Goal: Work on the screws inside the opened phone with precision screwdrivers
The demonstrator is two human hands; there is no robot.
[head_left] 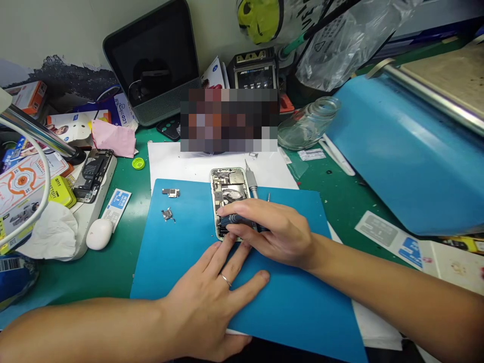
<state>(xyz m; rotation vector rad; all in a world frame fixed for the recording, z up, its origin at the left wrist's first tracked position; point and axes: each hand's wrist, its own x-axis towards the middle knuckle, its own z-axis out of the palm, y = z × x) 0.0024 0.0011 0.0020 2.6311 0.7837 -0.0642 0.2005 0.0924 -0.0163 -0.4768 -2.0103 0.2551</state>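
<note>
An opened smartphone (pixel 231 189) with bare inner parts lies on the blue mat (pixel 181 252). My right hand (pixel 280 232) is closed round a dark screwdriver (pixel 240 220) with a ribbed handle, held over the phone's lower half. The screwdriver's tip cannot be made out. My left hand (pixel 219 282) lies palm down with spread fingers, fingertips at the phone's bottom edge and the thumb at the mat's front edge. Beside the phone's upper right is a grey pen-like tool (pixel 251 180). Two small phone parts, a metal-cased piece (pixel 172 192) and a dark bracket (pixel 167 215), lie left of the phone.
A white earbud case (pixel 99 234) and another opened phone (pixel 93 176) sit at left. Behind are a tablet-like screen (pixel 153 60), a blurred-out patch and a glass jar (pixel 310 123). A rolled blue sheet (pixel 408 151) rises at right. A lamp arm (pixel 41 133) stands at far left.
</note>
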